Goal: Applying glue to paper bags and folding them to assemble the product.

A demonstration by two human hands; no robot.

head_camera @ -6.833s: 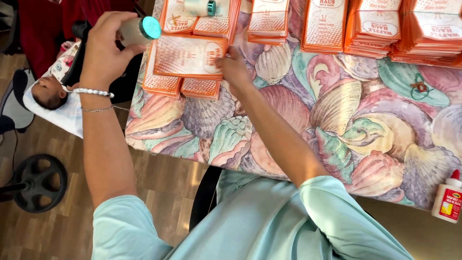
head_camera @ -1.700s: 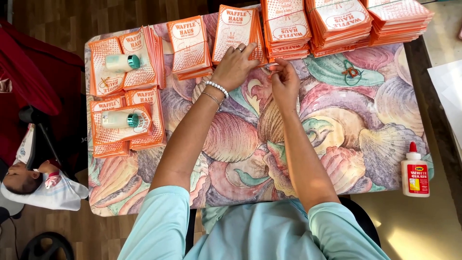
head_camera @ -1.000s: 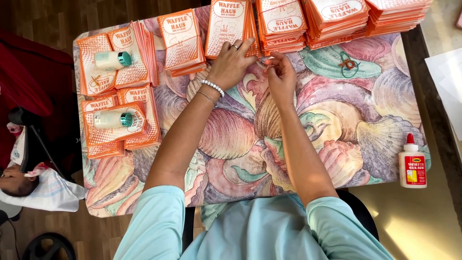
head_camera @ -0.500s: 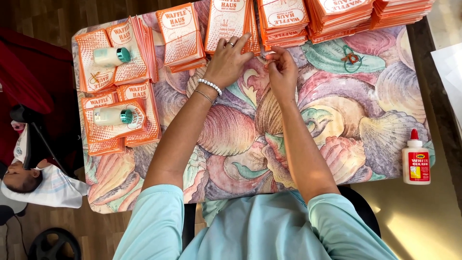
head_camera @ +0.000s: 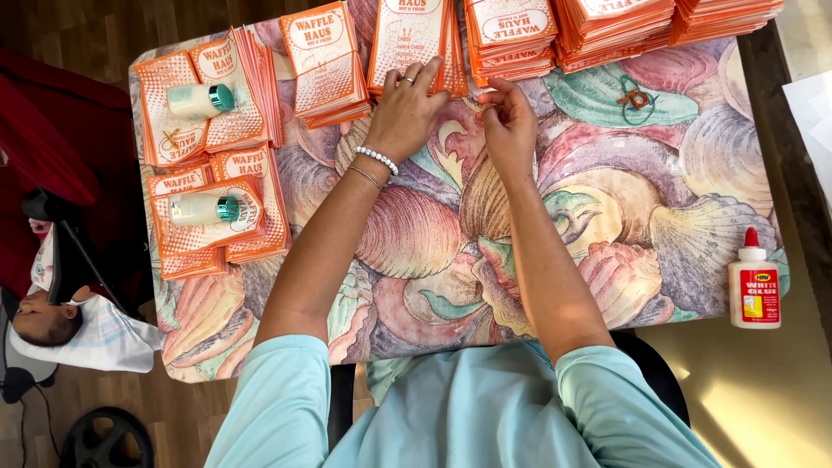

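My left hand (head_camera: 406,108) rests with spread fingers on the lower edge of a stack of orange-and-white paper bags (head_camera: 414,39) at the far middle of the table. My right hand (head_camera: 507,117) is just to its right, fingertips pinched together near that stack's lower right corner; whether it holds something small I cannot tell. More stacks of the same bags (head_camera: 511,30) run along the far edge. At the left, two pale bottles with teal caps (head_camera: 199,100) (head_camera: 204,208) lie on flat bags (head_camera: 208,217).
The table wears a shell-pattern cloth (head_camera: 433,234). A white glue bottle with a red cap (head_camera: 752,282) stands at the right edge. A small twine bow (head_camera: 634,97) lies on the cloth. A doll in white cloth (head_camera: 61,325) lies on the floor, left.
The bottle my left hand held earlier now lies on the bags at the left. Both hands moved to the middle bag stack and have stayed there, shifting only slightly.
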